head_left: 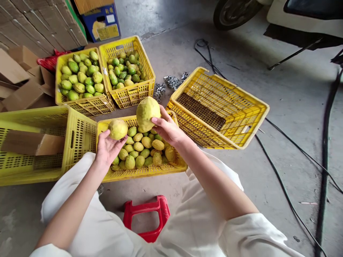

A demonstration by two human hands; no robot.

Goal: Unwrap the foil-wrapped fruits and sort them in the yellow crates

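In my left hand rests a roundish pale yellow citrus fruit, held between thumb and fingers. My right hand grips a larger, bumpy yellow citrus fruit with a narrowed lower end, a little higher and to the right. Both fruits are above a yellow plastic crate between my knees. Many smaller yellow-green citrus fruits lie in that crate. My right fingertips are partly hidden behind the larger fruit.
Two yellow crates of green and yellow fruit stand beyond. A tilted yellow crate is at right; another crate at left holds a cardboard piece. A red stool sits below me. Black cables cross the floor.
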